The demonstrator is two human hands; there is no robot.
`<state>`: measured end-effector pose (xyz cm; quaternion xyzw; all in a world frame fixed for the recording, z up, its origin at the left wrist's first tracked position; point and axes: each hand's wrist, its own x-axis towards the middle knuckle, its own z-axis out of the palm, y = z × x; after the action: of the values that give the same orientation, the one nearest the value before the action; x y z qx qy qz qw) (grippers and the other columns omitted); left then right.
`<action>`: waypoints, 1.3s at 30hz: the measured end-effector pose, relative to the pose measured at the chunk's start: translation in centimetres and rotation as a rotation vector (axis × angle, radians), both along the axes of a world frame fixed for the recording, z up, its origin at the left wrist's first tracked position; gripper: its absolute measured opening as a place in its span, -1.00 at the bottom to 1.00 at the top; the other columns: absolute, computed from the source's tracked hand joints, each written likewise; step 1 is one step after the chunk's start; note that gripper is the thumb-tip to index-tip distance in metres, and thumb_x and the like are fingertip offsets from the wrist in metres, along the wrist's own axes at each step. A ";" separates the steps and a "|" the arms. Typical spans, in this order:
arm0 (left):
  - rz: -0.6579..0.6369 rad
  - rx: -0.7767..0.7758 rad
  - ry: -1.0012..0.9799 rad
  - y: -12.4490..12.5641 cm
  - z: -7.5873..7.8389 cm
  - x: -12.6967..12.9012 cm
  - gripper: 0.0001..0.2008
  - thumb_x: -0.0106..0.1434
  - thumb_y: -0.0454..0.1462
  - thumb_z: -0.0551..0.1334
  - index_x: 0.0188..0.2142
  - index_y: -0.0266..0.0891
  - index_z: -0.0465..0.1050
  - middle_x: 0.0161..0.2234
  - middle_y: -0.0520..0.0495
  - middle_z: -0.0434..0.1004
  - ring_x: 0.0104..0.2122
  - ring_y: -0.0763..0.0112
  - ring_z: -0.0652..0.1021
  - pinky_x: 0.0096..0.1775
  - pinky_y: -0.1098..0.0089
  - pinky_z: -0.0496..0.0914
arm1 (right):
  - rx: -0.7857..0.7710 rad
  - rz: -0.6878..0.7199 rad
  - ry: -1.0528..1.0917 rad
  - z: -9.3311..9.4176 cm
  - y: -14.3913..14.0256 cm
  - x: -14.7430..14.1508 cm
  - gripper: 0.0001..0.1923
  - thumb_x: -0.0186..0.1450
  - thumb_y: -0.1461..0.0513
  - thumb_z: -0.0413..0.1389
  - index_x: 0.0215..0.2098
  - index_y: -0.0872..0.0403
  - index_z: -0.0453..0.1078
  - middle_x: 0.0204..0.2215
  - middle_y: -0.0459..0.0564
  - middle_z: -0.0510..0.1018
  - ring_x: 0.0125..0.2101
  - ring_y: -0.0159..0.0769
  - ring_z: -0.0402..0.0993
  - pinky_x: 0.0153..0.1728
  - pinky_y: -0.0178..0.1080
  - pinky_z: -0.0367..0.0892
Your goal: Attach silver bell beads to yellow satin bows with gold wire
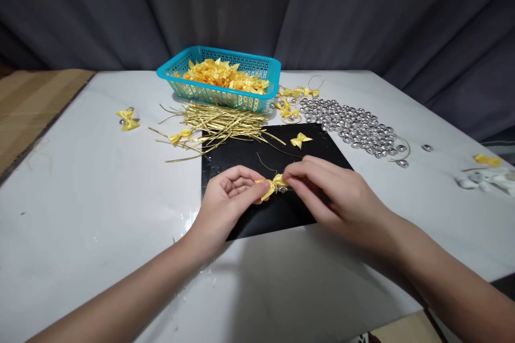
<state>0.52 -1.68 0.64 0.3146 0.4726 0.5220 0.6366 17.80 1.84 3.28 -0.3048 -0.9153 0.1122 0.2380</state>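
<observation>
The person's left hand [229, 193] and right hand [333, 190] were bare, with no gloves, rings, watch or bracelet. Both forearms were uncovered to the frame edge, entering from seven and five o'clock. Fingernails were short and unpainted.

basket [225, 77] behind wires [217, 123] | beads [350, 126] right | mat [273, 182] in front

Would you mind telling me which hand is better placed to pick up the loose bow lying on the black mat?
Right, probably. The loose bow lies on the black mat just beyond the right hand; the left hand is farther off. Both hands pinch another bow, so one must let go.
</observation>
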 end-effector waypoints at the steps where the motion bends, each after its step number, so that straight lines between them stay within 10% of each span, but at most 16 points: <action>1: 0.000 0.001 0.004 0.0 0.0 0.0 -0.86 0.00 -0.32 0.38 -0.51 -0.31 0.43 -0.58 0.07 0.50 -0.53 0.62 0.45 -0.43 0.61 0.31 | 0.011 0.000 -0.009 0.0 0.0 0.0 -0.88 0.31 0.39 -0.06 -0.27 0.13 0.29 -0.43 -0.06 0.41 -0.56 -0.51 0.24 -0.54 -0.43 0.14; 39: 0.021 -0.008 0.027 0.0 -0.1 0.1 -0.86 -0.02 -0.32 0.39 -0.51 -0.30 0.45 -0.57 0.07 0.52 -0.52 0.60 0.47 -0.40 0.59 0.36 | -0.027 0.007 0.003 0.4 0.2 0.1 -0.89 0.31 0.39 -0.06 -0.28 0.13 0.28 -0.44 -0.05 0.41 -0.51 -0.48 0.30 -0.52 -0.42 0.17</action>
<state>0.59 -1.70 0.57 0.3142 0.4866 0.5222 0.6259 17.93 2.05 3.64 -0.3045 -0.9145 0.1260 0.2348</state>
